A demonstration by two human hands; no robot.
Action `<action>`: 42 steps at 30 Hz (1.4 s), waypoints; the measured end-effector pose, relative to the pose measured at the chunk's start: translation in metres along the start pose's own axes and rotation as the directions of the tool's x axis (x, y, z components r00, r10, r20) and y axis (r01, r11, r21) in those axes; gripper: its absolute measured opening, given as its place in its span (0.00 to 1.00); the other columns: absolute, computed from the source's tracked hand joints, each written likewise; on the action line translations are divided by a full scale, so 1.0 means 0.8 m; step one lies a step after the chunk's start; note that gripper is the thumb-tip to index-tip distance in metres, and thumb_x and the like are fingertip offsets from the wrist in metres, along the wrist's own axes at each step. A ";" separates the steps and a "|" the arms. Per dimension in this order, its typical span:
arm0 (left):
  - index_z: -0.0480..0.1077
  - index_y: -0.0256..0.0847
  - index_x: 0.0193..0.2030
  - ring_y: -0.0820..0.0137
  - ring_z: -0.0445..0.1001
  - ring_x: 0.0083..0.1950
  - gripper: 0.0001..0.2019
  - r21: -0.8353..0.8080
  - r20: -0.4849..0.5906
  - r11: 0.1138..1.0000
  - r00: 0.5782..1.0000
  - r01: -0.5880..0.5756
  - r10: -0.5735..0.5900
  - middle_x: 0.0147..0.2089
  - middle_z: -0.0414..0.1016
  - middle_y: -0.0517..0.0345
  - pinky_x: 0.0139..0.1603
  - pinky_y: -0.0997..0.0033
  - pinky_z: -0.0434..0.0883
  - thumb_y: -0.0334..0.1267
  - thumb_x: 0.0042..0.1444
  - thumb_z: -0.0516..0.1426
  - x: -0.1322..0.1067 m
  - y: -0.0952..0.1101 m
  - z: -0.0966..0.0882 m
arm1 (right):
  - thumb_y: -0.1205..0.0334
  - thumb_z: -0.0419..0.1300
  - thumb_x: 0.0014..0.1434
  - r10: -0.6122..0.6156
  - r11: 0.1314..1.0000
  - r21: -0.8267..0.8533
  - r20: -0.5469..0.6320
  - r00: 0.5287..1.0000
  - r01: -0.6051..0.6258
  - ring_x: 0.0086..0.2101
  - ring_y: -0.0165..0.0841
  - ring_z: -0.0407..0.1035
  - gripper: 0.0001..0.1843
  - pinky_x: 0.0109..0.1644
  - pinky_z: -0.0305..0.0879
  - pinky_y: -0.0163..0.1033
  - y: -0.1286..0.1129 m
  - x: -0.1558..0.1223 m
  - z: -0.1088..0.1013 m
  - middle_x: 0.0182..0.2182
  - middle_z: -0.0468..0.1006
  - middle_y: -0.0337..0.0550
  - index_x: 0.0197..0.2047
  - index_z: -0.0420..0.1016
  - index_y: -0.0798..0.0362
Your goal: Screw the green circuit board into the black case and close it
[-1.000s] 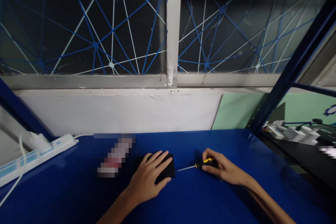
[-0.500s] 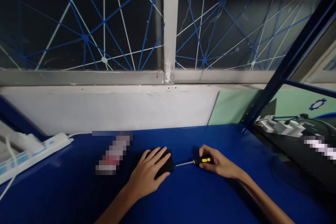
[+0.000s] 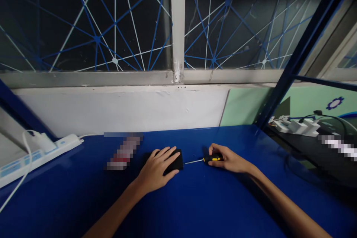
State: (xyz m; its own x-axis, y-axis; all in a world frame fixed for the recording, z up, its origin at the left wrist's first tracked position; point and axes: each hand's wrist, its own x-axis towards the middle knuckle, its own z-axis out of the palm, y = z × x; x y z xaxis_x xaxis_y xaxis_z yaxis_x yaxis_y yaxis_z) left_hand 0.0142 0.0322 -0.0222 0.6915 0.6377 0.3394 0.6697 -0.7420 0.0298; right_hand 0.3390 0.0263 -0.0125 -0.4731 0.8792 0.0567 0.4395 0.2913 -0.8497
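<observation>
My left hand (image 3: 157, 169) lies flat on a small black block (image 3: 175, 162) on the blue table (image 3: 195, 208), with fingers stretched over its top. My right hand (image 3: 227, 158) is closed round the black-and-yellow handle of a screwdriver (image 3: 205, 159). The screwdriver lies nearly level, and its thin metal shaft points left at the block's right side. The tip is close to the block; contact is unclear.
A blurred-out object (image 3: 124, 151) lies left of the block. A white power strip (image 3: 36, 154) with a plug and cable sits at the table's left edge. A white wall and barred window rise behind. White adapters (image 3: 297, 126) sit on a dark surface to the right.
The view has shifted slightly, so both hands sit higher in the picture. Their grips on the block and the screwdriver are unchanged.
</observation>
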 end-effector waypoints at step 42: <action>0.53 0.53 0.69 0.51 0.61 0.66 0.28 -0.011 0.057 1.000 0.998 0.013 -0.012 0.69 0.59 0.54 0.61 0.44 0.62 0.44 0.63 0.55 -0.005 0.001 -0.008 | 0.56 0.64 0.58 -0.033 0.999 0.014 -0.039 0.999 0.034 0.27 0.28 0.62 0.14 0.28 0.61 0.32 -0.009 0.001 0.003 0.30 0.71 0.35 0.40 0.63 0.50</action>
State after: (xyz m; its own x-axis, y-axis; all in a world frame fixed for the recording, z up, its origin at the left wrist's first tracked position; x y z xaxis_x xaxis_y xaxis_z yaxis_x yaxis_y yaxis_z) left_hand 0.0100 0.0275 -0.0178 0.6976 0.6572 0.2853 0.6754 -0.7361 0.0441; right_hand 0.3334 0.0240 -0.0079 -0.4577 0.8829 0.1050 0.4125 0.3155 -0.8546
